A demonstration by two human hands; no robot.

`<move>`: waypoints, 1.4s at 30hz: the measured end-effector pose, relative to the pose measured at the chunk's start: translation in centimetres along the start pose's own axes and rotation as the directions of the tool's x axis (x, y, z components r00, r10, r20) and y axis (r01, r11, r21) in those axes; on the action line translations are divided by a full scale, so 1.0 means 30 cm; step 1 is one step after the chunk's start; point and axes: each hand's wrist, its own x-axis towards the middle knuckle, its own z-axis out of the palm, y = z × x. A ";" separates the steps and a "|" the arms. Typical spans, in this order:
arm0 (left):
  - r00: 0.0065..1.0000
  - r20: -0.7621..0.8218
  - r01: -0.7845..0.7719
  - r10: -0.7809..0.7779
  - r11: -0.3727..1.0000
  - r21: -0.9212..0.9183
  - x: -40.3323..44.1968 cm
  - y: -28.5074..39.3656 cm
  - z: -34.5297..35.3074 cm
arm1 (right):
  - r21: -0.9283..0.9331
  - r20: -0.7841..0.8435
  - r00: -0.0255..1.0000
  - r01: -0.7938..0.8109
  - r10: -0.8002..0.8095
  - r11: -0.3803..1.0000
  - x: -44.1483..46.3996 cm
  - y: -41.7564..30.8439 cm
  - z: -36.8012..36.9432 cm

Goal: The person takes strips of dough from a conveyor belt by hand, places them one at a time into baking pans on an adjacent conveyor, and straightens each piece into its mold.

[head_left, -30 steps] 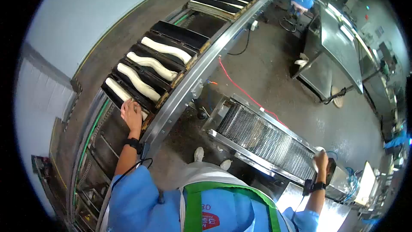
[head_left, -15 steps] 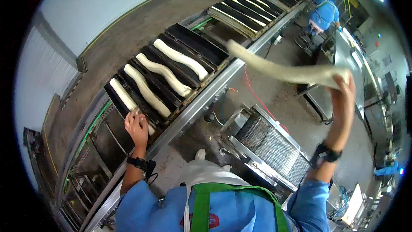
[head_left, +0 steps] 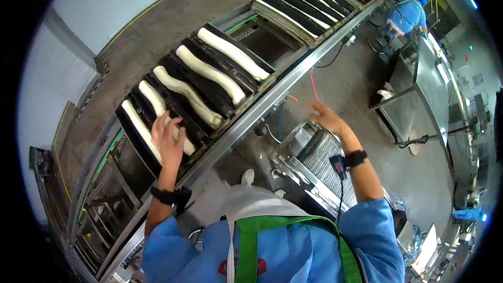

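Observation:
Several long pale dough strips lie in the black tray with slots (head_left: 165,106) on the conveyor. My left hand (head_left: 168,139) is over the near end of the second dough strip (head_left: 151,96), fingers apart; whether it touches the dough I cannot tell. Left of it lies the nearest dough strip (head_left: 140,129). The farthest slot of this tray holds a smooth dough strip (head_left: 233,55). My right hand (head_left: 331,120) is in the air right of the conveyor rail, above a metal mesh belt (head_left: 319,152), with its fingers loosely spread and nothing in them.
Farther along the conveyor rail (head_left: 293,76), another black tray (head_left: 309,13) carries thinner dough strips. A person in blue (head_left: 407,14) is at the far right, near a steel table (head_left: 432,84). A red cable (head_left: 314,85) hangs beyond my right hand.
The dough strip that was in my right hand now lies in the tray's farthest slot, and that hand has come back lower and left. My left hand has moved from the nearest strip toward the second.

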 end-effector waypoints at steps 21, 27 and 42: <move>0.902 0.350 -0.304 0.252 0.947 0.104 0.259 0.659 0.637 | 0.099 -0.952 0.138 -0.706 0.273 0.702 -1.411 0.672 0.308; 0.927 0.199 -0.347 0.316 0.926 0.145 0.187 0.681 0.470 | 0.180 -0.927 0.135 -0.657 0.349 0.732 -1.461 0.606 0.284; 0.992 0.063 -0.112 0.107 0.989 0.099 0.067 0.683 0.194 | 0.210 -0.934 0.094 -0.635 0.344 0.744 -1.555 0.593 0.194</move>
